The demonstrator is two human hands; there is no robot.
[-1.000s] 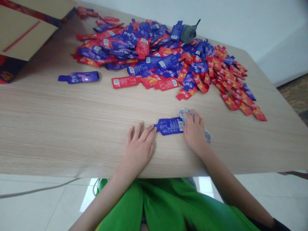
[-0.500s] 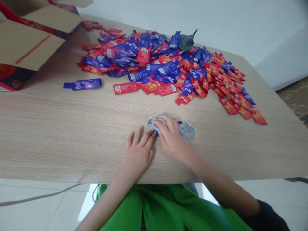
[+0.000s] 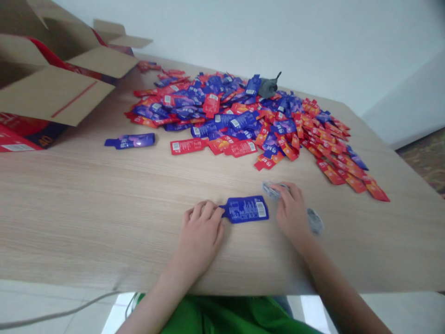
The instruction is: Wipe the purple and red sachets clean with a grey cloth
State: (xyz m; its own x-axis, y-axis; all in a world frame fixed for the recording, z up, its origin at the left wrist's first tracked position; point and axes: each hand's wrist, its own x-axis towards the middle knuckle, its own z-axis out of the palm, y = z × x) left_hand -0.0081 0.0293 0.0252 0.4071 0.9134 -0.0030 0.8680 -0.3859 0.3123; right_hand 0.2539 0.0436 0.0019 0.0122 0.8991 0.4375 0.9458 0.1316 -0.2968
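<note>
A blue sachet (image 3: 247,209) lies flat on the table, its printed side with the barcode facing up. My left hand (image 3: 203,227) has its fingers closed on the sachet's narrow neck at the left end. To the right of the sachet, my right hand (image 3: 291,211) is closed on a grey cloth (image 3: 315,221), which sticks out on both sides of the hand. The cloth is apart from the sachet. Farther left, a second blue sachet (image 3: 134,141) lies by itself with its purple picture side up.
A large pile of red and blue sachets (image 3: 222,116) spreads across the back of the wooden table (image 3: 104,222). A dark grey bundle (image 3: 267,87) sits on the pile near the wall. Open cardboard boxes (image 3: 59,93) stand at the back left.
My right hand has moved right with the cloth, uncovering the blue sachet. My left hand stays at the sachet's neck. The view has tilted up, so the scene sits lower.
</note>
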